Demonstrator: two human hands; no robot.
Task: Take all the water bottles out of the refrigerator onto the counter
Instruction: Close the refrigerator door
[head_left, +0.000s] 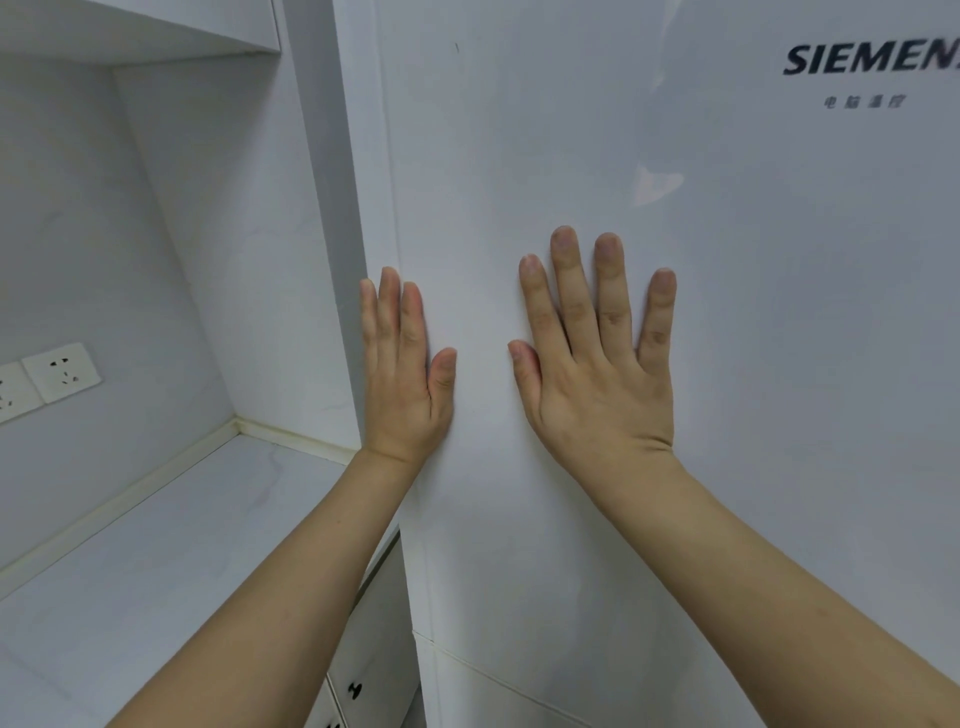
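1. Refrigerator door (727, 364): white, glossy and closed; it fills the right of your view and carries the dark lettering "SIEMEN" (872, 58), cut off at the right edge. No water bottles are visible with the door closed.
2. Left hand (408, 384): your fingers are straight and held together, palm flat against the door's left edge, grasping nothing.
3. Right hand (602, 374): your fingers are straight and spread, palm flat on the door face just beside the left hand, grasping nothing.
4. Counter (156, 545): pale surface at your lower left, beside the refrigerator.
5. Wall sockets (60, 371): white, on the wall above the counter at far left.
6. Drawer knob (356, 690): small and dark, on the cabinet front below the counter.
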